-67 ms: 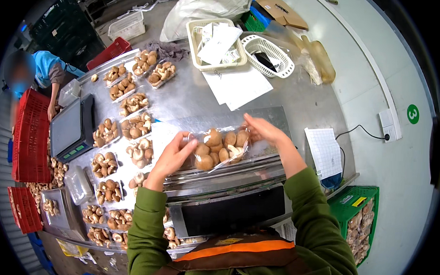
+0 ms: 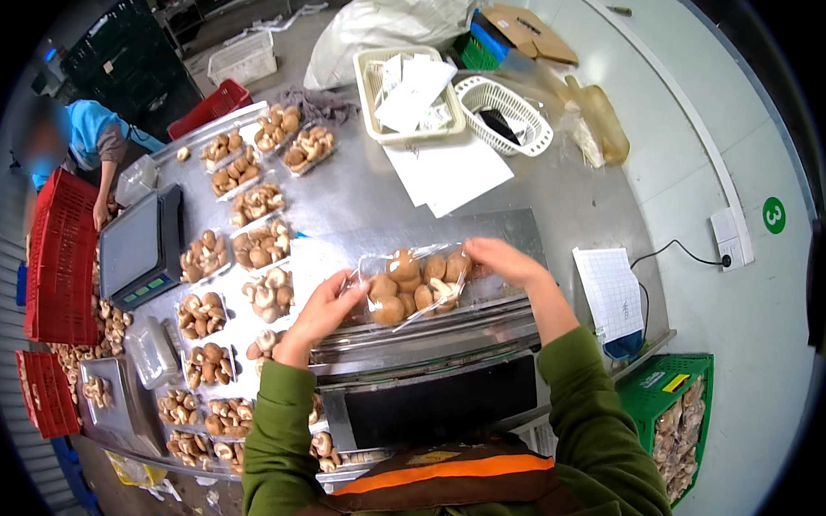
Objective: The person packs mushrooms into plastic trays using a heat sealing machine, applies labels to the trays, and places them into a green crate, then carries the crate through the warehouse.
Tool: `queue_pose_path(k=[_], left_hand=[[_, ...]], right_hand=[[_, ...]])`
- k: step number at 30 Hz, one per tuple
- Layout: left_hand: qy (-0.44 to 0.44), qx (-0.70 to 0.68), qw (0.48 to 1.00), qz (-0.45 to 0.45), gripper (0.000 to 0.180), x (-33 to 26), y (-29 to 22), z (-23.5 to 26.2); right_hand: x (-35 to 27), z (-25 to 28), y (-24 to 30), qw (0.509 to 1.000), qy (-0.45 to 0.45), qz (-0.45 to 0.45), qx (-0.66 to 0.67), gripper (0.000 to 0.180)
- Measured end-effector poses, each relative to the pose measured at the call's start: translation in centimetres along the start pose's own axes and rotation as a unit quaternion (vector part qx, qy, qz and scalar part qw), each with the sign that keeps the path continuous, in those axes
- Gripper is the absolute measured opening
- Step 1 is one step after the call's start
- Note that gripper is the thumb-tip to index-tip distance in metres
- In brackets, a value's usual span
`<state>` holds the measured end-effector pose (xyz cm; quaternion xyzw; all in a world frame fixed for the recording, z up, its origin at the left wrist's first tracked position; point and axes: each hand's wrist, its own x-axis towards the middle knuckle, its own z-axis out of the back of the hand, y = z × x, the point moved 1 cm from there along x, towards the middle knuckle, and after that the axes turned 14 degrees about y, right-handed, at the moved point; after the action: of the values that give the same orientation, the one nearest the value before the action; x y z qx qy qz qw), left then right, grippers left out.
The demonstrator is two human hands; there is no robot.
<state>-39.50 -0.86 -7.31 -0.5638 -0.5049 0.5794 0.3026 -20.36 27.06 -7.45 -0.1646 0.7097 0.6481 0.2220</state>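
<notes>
A clear tray of brown mushrooms (image 2: 418, 290), covered with glossy plastic film, is between my hands above the metal wrapping surface. My left hand (image 2: 324, 311) grips the tray's left end, thumb on the near side. At the right end, my right hand (image 2: 506, 264) has its fingers closed on the film and tray edge; the fingertips are partly hidden by the film's shine. A dark flat panel (image 2: 444, 400) of the wrapping machine lies just below the tray, nearer my body.
Several mushroom trays (image 2: 207, 365) fill the table's left side, beside a scale (image 2: 141, 244) and red crates (image 2: 63, 255). Baskets (image 2: 408, 135) and paper lie at the back. A green crate (image 2: 667, 394) of packed mushrooms stands right. A co-worker in blue (image 2: 97, 133) reaches in from far left.
My right hand has come down a little onto the right end of the tray. The whole view has shifted slightly; my left hand stays on the left end.
</notes>
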Motion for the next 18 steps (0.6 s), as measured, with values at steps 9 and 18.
queue_pose_path(k=[9,18], left_hand=[[-0.118,-0.047,0.992,-0.024,0.036,-7.0,-0.4,-5.1],[-0.266,0.115,0.955,-0.056,0.046,-13.0,6.5,-12.1]], right_hand=[[-10.7,-8.4,-0.1,0.991,-0.123,0.059,0.005,0.026],[-17.0,-15.5,-9.8,0.944,-0.31,0.04,-0.11,0.035]])
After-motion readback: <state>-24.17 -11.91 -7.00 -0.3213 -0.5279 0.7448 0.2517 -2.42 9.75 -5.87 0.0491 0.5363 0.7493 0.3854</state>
